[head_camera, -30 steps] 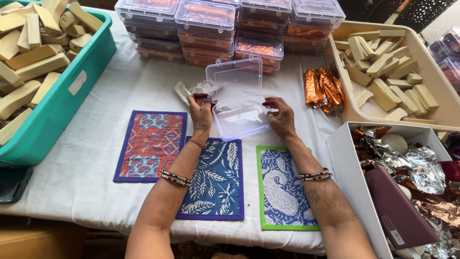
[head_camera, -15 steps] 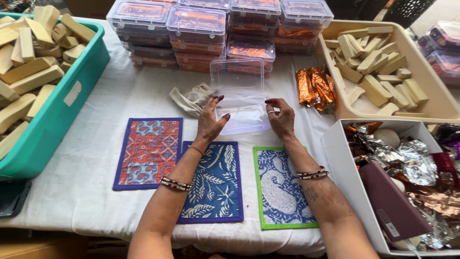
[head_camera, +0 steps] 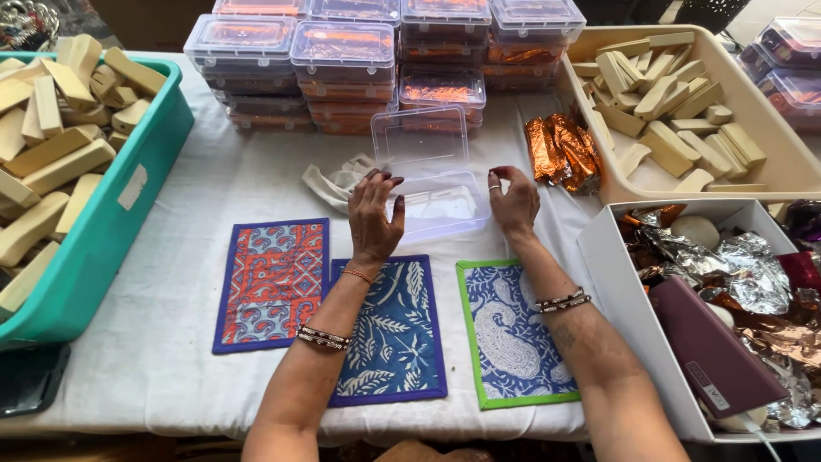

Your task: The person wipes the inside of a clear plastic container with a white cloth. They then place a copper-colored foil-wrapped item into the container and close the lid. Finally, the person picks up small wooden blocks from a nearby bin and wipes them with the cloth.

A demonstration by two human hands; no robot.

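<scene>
Both our hands flank the open clear plastic box point(head_camera: 432, 201) on the white tablecloth point(head_camera: 154, 342): left hand point(head_camera: 374, 216) spread flat at its edge, right hand point(head_camera: 515, 201) loosely curled beside it. Three patterned mats point(head_camera: 393, 329) lie nearer us, a teal bin point(head_camera: 128, 184) of wooden blocks left.

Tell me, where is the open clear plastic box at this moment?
In the head view, the open clear plastic box lies on the white tablecloth at the middle, between the left hand and right hand, before the stacked closed boxes.
</scene>
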